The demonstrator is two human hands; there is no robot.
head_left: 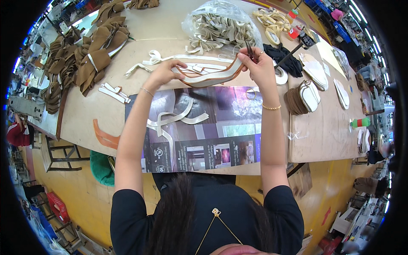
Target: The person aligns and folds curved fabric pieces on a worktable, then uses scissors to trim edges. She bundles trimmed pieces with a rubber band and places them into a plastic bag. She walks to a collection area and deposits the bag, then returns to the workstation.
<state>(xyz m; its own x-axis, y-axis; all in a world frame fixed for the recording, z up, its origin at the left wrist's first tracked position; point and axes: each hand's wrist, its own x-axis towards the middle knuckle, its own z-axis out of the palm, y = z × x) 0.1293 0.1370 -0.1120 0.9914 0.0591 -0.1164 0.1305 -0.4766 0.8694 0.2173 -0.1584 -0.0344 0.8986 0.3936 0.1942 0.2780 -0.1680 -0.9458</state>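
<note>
A curved white strip with brown edging (212, 79) is stretched between my two hands, above the far part of the worktable. My left hand (166, 72) pinches its left end. My right hand (260, 68) grips its right end and also holds small dark scissors (249, 50), their points upward. Behind the held strip lie more white and brown strips (199, 67) and a long white band (180, 58). Nearer me, loose white strips (187, 114) lie across a dark printed sheet (199, 136). A brown curved piece (104, 135) rests left of the sheet.
Brown cut pieces (91, 59) are heaped at the left. A clear bag of pale strips (221, 27) stands at the back. To the right are black cloth (287, 59), a white tape roll (281, 76), a stack of brown and white pieces (302, 97) and white shaped pieces (314, 72).
</note>
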